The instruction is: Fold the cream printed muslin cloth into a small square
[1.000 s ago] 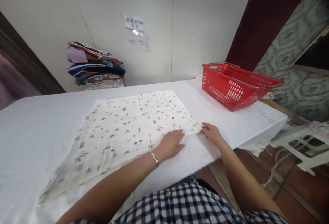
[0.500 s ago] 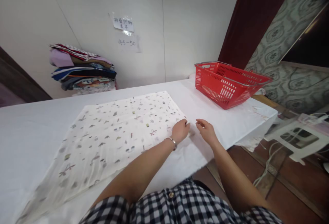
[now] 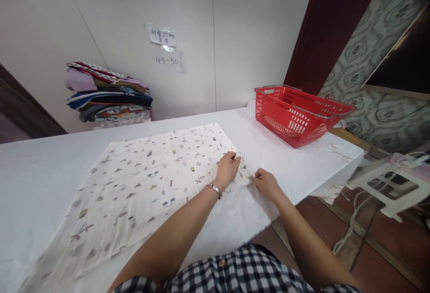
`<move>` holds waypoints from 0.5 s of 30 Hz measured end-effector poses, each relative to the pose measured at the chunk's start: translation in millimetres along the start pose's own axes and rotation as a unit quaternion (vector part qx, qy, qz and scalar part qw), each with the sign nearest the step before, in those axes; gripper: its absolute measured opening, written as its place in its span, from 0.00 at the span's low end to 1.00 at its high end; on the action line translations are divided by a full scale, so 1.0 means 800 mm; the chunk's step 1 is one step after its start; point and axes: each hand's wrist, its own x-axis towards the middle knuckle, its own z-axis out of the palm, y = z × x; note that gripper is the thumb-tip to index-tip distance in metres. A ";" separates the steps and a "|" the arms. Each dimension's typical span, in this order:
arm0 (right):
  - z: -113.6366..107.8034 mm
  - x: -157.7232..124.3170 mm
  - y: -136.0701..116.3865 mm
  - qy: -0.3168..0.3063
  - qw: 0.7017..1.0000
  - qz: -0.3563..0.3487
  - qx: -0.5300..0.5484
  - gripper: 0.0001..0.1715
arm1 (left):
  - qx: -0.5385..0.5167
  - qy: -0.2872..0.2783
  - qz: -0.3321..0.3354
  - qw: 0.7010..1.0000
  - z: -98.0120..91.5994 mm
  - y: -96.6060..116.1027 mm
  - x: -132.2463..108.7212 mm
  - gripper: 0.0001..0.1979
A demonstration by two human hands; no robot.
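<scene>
A white cloth (image 3: 141,190) with small grey, green and reddish prints lies spread over the white-covered table (image 3: 265,143). My left hand (image 3: 228,167), with a bracelet at the wrist, pinches the cloth at its right edge, fingers closed. My right hand (image 3: 266,183) is closed on the near right corner of the same cloth. Between the two hands runs a short stretch of the cloth's edge. The fingertips of the left hand are partly hidden behind the hand itself.
A red plastic basket (image 3: 298,116) stands at the table's right end. At the back left is a stack of folded fabrics (image 3: 110,96) against the wall. Handwritten paper signs (image 3: 166,60) hang there. A white plastic stool (image 3: 393,185) and cables (image 3: 352,221) are on the floor at right.
My left hand has shifted slightly left and taken the cloth's edge. My right hand has come down and left onto the corner, which now shows between the hands.
</scene>
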 end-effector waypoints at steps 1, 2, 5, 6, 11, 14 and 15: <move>0.002 0.000 0.002 -0.008 0.996 0.020 0.090 0.10 | 0.031 -0.003 0.023 0.999 -0.001 0.004 -0.002 0.05; 0.003 -0.001 0.004 -0.018 0.982 0.041 0.182 0.11 | 0.068 -0.013 0.051 0.996 -0.001 0.007 -0.004 0.05; 0.007 -0.002 0.002 -0.013 0.921 0.075 0.382 0.16 | 0.195 -0.086 0.135 0.968 0.006 0.016 -0.014 0.08; 0.008 -0.002 0.001 -0.003 0.907 0.072 0.415 0.17 | 0.227 -0.113 0.151 0.955 0.010 0.018 -0.017 0.09; 0.013 -0.002 -0.001 0.031 0.883 0.039 0.467 0.20 | 0.269 -0.165 0.155 0.936 0.027 0.019 -0.022 0.10; 0.015 -0.003 0.002 0.044 0.881 0.024 0.470 0.20 | 0.259 -0.159 0.148 0.941 0.031 0.013 -0.022 0.10; 0.016 -0.004 0.002 0.044 0.881 0.021 0.471 0.20 | 0.257 -0.157 0.149 0.942 0.032 0.011 -0.023 0.10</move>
